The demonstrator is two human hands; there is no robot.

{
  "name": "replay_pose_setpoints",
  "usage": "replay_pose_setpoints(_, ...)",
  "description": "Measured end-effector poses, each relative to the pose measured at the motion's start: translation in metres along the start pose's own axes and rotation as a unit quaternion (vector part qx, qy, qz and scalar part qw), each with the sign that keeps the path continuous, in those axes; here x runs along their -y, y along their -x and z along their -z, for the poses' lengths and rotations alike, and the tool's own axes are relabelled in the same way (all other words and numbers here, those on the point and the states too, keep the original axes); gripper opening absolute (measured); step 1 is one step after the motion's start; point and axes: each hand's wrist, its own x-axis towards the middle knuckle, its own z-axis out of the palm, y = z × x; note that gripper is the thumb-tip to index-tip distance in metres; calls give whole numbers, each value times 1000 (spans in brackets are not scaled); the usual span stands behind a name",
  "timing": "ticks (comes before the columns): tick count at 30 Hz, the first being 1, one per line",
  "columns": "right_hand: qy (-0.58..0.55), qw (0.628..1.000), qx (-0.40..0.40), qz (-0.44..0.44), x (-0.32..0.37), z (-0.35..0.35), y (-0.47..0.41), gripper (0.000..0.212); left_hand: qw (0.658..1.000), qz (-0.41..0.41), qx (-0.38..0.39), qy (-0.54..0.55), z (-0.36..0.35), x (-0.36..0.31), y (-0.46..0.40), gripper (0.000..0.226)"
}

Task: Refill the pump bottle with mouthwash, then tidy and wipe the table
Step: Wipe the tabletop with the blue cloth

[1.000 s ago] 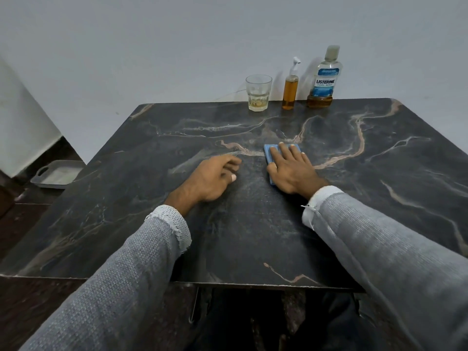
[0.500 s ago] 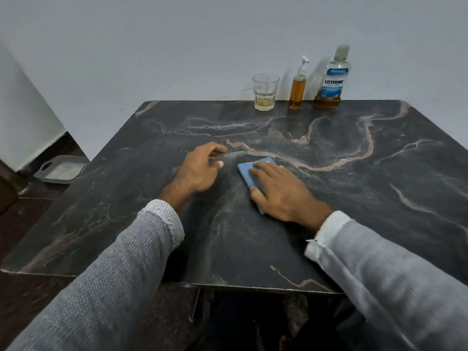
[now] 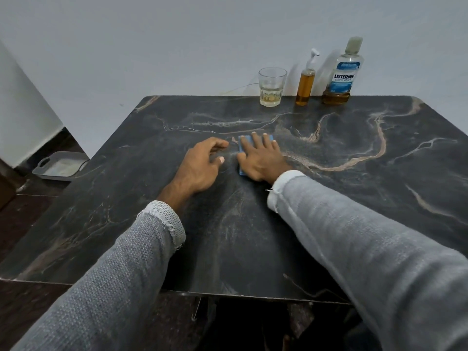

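I pressed my right hand, fingers flat, on the thin blue folded cloth; soft, light, it looked best handled under the fingertips. My left hand rested loosely curled, holding nothing.

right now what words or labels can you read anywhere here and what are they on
"LISTERINE": on the label of the mouthwash bottle at the table's far edge.
"COOL MINT": just below it, same label.
Smaller print above and below on that label: too blurred to read.
The pump bottle and the glass show no text.

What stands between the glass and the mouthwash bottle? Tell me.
The pump bottle, upright and filled with amber liquid, stands between the glass and the mouthwash bottle at the table's far edge, in the head view.
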Motion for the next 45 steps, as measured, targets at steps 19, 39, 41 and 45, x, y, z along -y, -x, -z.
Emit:
replay_pose_setpoints(19,14,999,-46,-17,-90,5,145,59,998,-20,27,-50,-12,-38,18,34)
replay_pose_setpoints(39,10,996,-69,-60,-187,18,171,58,951,-66,263,-148,-80,-101,0,73)
replay_pose_setpoints(41,9,992,-78,-102,-209,23,164,58,948,-63,271,-155,-80,-103,-3,74)
replay_pose_setpoints(45,-5,983,-91,-157,-231,33,126,53,933,-45,294,-203,-81,-103,-9,85)
